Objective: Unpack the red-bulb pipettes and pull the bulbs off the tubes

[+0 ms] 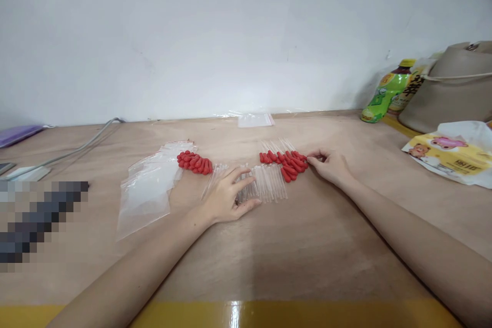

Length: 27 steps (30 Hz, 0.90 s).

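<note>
A row of clear dropper tubes (272,184) lies across the middle of the table. My left hand (228,195) rests over its left part, fingers apart, touching the tubes and partly hiding them. Behind the row, droppers with red rubber bulbs (282,158) lie side by side, their thin clear stems pointing toward the wall. At their right end, the thumb and index finger of my right hand (326,164) pinch the tip of a red bulb. A second heap of red bulbs (194,162) sits to the left, beside the fanned-out clear zip bags (148,189).
Another zip bag (255,120) lies near the wall. A green drink bottle (388,92), a beige bag (453,87) and a yellow-and-white package (453,154) stand or lie at the right. At left are a grey cable (88,142) and a purple pouch (21,136).
</note>
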Available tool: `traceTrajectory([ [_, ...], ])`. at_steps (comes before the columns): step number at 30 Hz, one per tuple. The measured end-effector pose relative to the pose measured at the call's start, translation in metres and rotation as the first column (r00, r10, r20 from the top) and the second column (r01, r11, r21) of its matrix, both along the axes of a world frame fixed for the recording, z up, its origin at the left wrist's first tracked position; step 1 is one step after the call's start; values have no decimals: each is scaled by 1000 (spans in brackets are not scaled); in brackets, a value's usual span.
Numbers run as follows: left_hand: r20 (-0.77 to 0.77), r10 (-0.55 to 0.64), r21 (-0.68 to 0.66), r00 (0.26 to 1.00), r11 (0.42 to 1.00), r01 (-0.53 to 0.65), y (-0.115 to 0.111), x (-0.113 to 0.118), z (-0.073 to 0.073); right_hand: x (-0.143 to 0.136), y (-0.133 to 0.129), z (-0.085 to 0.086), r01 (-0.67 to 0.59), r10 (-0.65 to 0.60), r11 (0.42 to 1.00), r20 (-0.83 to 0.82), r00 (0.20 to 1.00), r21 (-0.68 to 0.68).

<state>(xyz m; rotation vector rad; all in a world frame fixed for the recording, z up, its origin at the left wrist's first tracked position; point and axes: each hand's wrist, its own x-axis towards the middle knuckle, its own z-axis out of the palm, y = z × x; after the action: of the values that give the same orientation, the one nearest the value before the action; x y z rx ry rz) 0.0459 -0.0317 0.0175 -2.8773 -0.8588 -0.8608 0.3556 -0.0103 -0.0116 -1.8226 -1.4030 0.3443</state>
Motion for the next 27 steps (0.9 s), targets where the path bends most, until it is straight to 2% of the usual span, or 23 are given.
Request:
traceTrajectory([
  [3,-98,-39,-3,994,999,39,1,-2,1,4,2,-3,7,-7,1000,-2,1000,-28],
  [6,-146,-65,-29,987,998,62,2,-3,0,3,4,-3,-2,2,1000,-5,1000,19],
  [9,-138,-48,-45,989,998,42,2,-3,-2,-3,3,2,-18,16,998,39,999,55],
  [14,-99,-35,-26,994,999,33,0,-5,-2,-12,4,7,-10,8,1000,79,997,29],
  [21,-36,-25,6,999,1000,25,4,-7,-5,-10,9,-1,-20,22,999,-54,998,28],
  [27,-31,-30,29,999,999,31,8,-7,-5,-11,11,-4,-21,43,989,-152,987,148],
])
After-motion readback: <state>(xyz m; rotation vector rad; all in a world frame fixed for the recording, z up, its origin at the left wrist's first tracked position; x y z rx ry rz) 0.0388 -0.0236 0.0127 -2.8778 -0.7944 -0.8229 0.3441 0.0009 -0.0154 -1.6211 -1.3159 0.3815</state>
